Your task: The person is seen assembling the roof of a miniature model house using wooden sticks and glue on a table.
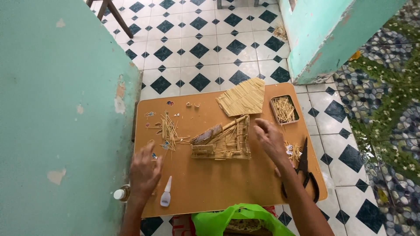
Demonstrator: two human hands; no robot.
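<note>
Two hands empty: my right hand (270, 139) open, just right of stick house (223, 140); left hand (145, 171) flat, farther off.

- Just one view here, a head-worn cam that looked pretty much straight down from above.
- It sat fairly high over the small brown table (205, 183), which filled the middle of the frame.
- Tiled floor (197, 48) ran off toward the top, teal wall (61, 109) on the left.

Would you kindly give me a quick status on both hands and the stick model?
Left hand flat on table, empty, beside glue tube. Right hand open, hovering beside stick house model. Loose sticks left of model; scissors at right edge.
</note>
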